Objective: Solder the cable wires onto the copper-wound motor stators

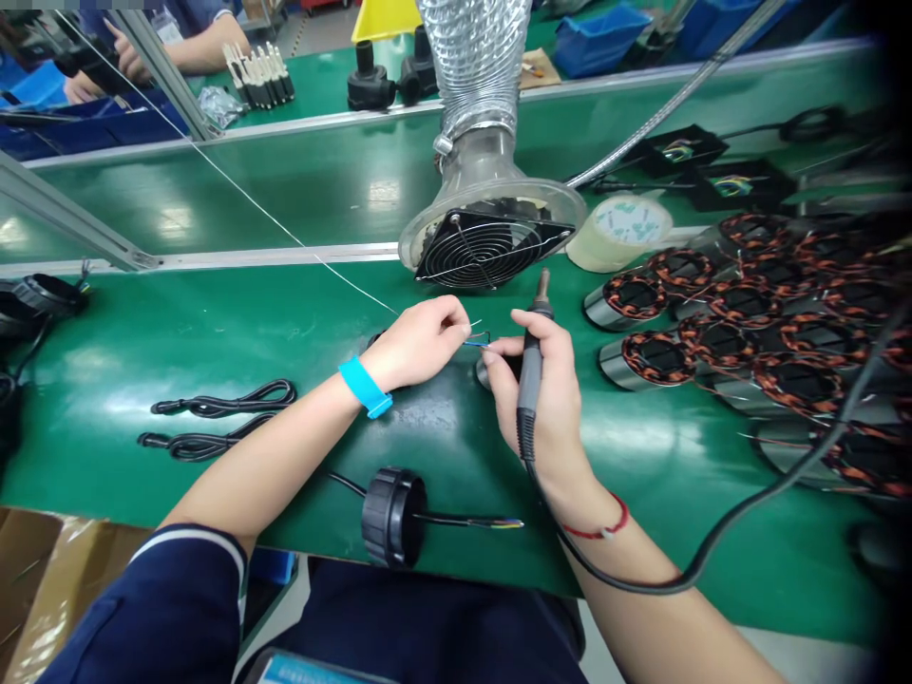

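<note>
Green worktop (214,323): glossy mat running the whole width, and everything in play sits on it.
Cables (220,418): two black coiled leads at far left, lying loose, well apart from the hands.
Solder wire (285,228): thin silvery strand slanting down from upper left to the left hand; soft and bendy by the look of it, best pinched close to the free end.
Left hand (420,337): fingers pinched together on the fine wires, blue strap (365,387) round the wrist.
Round connector (391,518): black ribbed cap near the front edge, a lead trailing right with bared coloured ends; light and rigid, I'd judge, easiest gripped by the ribbed rim.
Wire ends (479,340): tiny bent leads held between the two hands above the mat; delicate, likely to kink, so hold them just behind the stripped tips.
Extractor fan (491,249): clear hood with black grille, just behind the hands, silver duct rising from it.
Right hand (538,389): wrapped tight round the soldering iron (531,370), tip pointing up, its fingers also touching the wire ends; the iron looks light and stiff, to be gripped only by the black handle, the metal tip probably hot.
Tape roll (619,228): pale, lying flat, right of the fan.
Stators (741,323): copper-wound rings crowded at right; heavy-looking, windings fragile.
</note>
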Motion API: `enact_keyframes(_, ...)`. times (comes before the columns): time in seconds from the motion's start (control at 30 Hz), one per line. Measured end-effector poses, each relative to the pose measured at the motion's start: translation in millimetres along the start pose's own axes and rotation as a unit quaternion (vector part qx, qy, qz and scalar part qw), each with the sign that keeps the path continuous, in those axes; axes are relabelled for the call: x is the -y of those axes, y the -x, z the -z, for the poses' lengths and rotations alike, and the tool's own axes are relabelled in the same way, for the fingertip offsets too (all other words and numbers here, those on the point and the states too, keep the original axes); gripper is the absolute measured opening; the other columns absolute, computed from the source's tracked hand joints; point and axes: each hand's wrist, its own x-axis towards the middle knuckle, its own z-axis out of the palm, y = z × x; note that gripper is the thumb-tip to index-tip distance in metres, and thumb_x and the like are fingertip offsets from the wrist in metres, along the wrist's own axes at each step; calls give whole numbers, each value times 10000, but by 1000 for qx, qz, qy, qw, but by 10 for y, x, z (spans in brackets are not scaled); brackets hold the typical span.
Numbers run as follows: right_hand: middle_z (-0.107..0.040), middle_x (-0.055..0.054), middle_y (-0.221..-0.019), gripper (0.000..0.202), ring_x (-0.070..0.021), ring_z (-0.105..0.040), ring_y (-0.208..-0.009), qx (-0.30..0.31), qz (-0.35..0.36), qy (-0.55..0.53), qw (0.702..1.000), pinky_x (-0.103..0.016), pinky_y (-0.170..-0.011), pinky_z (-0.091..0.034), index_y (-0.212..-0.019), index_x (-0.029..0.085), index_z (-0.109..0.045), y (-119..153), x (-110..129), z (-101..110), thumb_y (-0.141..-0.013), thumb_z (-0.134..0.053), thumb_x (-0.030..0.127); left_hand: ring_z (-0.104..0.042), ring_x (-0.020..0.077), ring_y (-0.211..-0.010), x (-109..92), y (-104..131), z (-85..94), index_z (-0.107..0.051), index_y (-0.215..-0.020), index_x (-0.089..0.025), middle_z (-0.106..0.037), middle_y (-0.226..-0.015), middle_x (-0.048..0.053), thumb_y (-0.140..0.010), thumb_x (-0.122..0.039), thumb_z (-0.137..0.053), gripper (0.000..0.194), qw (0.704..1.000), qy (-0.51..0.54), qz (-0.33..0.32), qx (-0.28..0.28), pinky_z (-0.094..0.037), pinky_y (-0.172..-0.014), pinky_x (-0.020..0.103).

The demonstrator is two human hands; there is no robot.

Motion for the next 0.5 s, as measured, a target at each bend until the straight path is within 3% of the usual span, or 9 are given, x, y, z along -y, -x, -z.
enact_keyframes(0.17, -639, 10, -867, 427, -171, -620, -786, -11, -21, -99, 995, -373, -766, -538, -1250, 269, -472, -34, 3, 19, -850, -618, 273, -506, 72, -622, -45, 27, 19, -617, -750, -134, -587, -793, -1, -853, -132, -534, 132, 997, 15, -68, 24, -411, -628, 229)
enact_keyframes(0.3, -647, 26, -839, 460, -140, -615, -708, -17, -19, -145, 989, -298, -668, -542, -1230, 263, -477, -53, -24, 30, -815, -674, 248, -496, 57, -549, -40, 14, 39, -612, -694, -121, -576, -735, -3, -849, -195, -575, 176, 995, 60, -35, 65, -418, -567, 215)
enact_keyframes(0.5, -670, 16, -864, 507, -173, -651, -827, -8, 7, -159, 987, -368, -777, -553, -1260, 274, -458, -39, -77, 67, -812, -685, 210, -498, 46, -534, -72, 6, 86, -613, -648, -115, -593, -729, -3, -829, -194, -604, 198, 991, 76, 0, 112, -422, -557, 207)
